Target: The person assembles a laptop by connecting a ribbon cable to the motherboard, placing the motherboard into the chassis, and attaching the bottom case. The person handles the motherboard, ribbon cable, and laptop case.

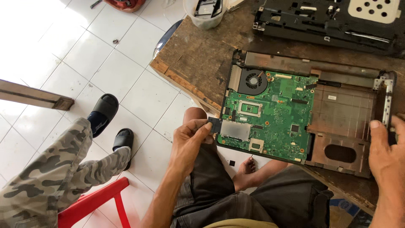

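Observation:
An opened laptop base (341, 109) lies on a worn wooden table (198, 55), its green motherboard (274, 114) with a round fan exposed. My left hand (190, 139) pinches a small black card (215, 125) at the board's left edge, beside a silver slot cover. My right hand (386, 147) grips the right edge of the laptop base near its metal hinge. My legs in dark shorts and a bare foot show below the table edge.
Another black laptop shell (325, 21) lies at the table's far side. A clear plastic tub (204, 14) holds parts at the top. Another person's camouflage-trousered legs (55, 173) and black sandals rest by a red stool (97, 200) on white floor tiles.

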